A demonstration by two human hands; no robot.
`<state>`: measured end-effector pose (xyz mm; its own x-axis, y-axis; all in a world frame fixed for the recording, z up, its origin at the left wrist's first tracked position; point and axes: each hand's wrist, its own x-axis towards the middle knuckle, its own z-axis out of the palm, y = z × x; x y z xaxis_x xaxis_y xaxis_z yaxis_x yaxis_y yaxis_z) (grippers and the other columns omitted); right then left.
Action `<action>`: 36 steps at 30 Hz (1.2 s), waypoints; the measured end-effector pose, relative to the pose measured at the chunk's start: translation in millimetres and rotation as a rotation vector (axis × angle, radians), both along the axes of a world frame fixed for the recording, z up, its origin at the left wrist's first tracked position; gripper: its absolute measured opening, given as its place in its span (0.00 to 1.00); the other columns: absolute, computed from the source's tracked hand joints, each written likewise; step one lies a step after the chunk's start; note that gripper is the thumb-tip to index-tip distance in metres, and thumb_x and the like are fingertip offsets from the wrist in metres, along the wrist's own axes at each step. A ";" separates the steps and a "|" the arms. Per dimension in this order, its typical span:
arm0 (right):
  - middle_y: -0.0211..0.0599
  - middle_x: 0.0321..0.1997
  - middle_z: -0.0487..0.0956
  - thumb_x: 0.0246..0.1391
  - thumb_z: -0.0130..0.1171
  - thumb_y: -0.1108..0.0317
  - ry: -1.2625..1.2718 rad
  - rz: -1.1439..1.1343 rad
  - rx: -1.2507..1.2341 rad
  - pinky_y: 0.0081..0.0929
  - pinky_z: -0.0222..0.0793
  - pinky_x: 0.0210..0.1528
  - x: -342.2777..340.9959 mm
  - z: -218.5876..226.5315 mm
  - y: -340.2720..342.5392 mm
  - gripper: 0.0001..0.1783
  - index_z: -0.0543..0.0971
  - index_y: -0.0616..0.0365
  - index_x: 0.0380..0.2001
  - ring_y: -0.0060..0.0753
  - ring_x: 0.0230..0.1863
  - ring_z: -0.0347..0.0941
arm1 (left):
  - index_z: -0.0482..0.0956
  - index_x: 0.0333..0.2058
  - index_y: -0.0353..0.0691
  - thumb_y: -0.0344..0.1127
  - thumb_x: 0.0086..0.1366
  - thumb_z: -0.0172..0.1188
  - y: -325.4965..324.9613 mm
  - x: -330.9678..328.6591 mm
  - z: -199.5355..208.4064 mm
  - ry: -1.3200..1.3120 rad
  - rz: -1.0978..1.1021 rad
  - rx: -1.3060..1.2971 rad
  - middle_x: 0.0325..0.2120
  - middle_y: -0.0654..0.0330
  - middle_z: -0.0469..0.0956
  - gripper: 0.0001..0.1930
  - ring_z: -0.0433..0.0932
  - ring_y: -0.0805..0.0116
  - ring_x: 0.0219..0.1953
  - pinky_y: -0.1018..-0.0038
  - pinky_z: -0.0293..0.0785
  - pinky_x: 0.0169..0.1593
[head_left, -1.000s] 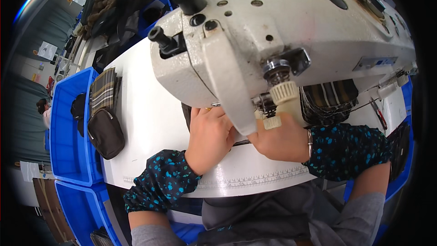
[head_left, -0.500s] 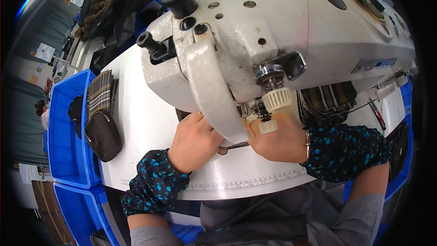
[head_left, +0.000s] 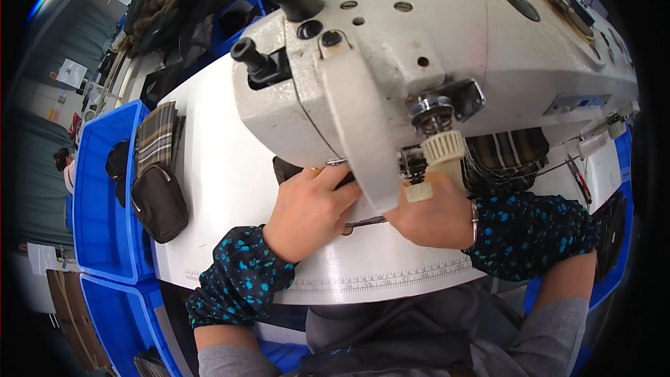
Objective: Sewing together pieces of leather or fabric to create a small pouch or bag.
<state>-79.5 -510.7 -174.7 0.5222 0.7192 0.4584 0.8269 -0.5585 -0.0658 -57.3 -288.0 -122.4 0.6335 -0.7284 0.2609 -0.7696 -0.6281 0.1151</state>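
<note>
A white sewing machine [head_left: 391,63] stands over the white table, its curved front cover reaching down between my hands. Below it lies a dark fabric piece [head_left: 366,223], mostly hidden by the machine and my hands. My left hand [head_left: 307,213] grips it on the left side, fingers bent over the cloth near the needle area, a ring on one finger. On the other side my right hand [head_left: 436,216] is closed at the cloth's edge. Its fingertips are partly hidden behind the cover and the cream tension knob [head_left: 443,145]. Patterned sleeves cover both forearms.
Left on the table lie a dark zipped pouch [head_left: 160,204] and striped fabric pieces [head_left: 159,132], beside a blue bin [head_left: 105,195]. Striped dark pieces [head_left: 506,157] lie under the machine arm at right. A red-and-black tool [head_left: 579,180] sits farther right. A ruler strip [head_left: 377,281] edges the table.
My left hand has shifted slightly, its fingers more stretched over the cloth. My right hand stays nearly in place. The machine appears farther right in the picture as the view moved.
</note>
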 end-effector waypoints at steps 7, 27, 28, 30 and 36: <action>0.35 0.21 0.77 0.41 0.60 0.70 0.031 0.030 0.062 0.33 0.73 0.23 6.1 -24.3 4.6 0.09 0.80 0.58 0.30 0.36 0.22 0.78 | 0.87 0.43 0.50 0.29 0.52 0.67 -3.5 2.1 0.7 0.059 0.032 -0.015 0.35 0.64 0.80 0.18 0.81 0.59 0.32 0.67 0.79 0.33; 0.36 0.20 0.75 0.47 0.64 0.66 0.334 -0.120 0.401 0.40 0.71 0.25 19.3 -43.0 -0.7 0.07 0.80 0.55 0.21 0.43 0.23 0.76 | 0.86 0.39 0.42 0.27 0.58 0.61 1.3 16.4 -0.2 0.360 0.082 -0.280 0.26 0.49 0.82 0.11 0.80 0.46 0.28 0.61 0.78 0.33; 0.36 0.20 0.75 0.47 0.64 0.66 0.336 -0.120 0.403 0.40 0.71 0.25 19.9 -41.7 -0.5 0.07 0.80 0.55 0.21 0.43 0.23 0.76 | 0.86 0.39 0.42 0.27 0.58 0.61 2.6 16.7 -1.4 0.362 0.082 -0.279 0.26 0.49 0.82 0.11 0.80 0.46 0.28 0.61 0.78 0.33; 0.37 0.21 0.75 0.46 0.64 0.66 0.261 -0.099 0.332 0.40 0.71 0.25 19.5 -35.5 -1.5 0.07 0.79 0.55 0.20 0.43 0.23 0.76 | 0.87 0.41 0.44 0.26 0.57 0.62 5.2 16.2 -3.8 0.370 0.102 -0.255 0.29 0.50 0.83 0.13 0.81 0.47 0.29 0.62 0.80 0.35; 0.38 0.21 0.74 0.45 0.63 0.67 0.212 -0.125 0.287 0.40 0.71 0.25 16.1 -22.1 -3.1 0.09 0.77 0.56 0.17 0.43 0.22 0.76 | 0.88 0.41 0.49 0.27 0.58 0.61 1.5 15.3 -12.1 0.074 0.076 -0.099 0.30 0.58 0.85 0.14 0.82 0.53 0.27 0.65 0.80 0.32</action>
<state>-63.3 -513.8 -196.7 0.7026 0.5017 0.5046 0.7048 -0.5883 -0.3964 -41.9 -286.6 -134.4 0.7058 -0.6509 0.2795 -0.7076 -0.6666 0.2344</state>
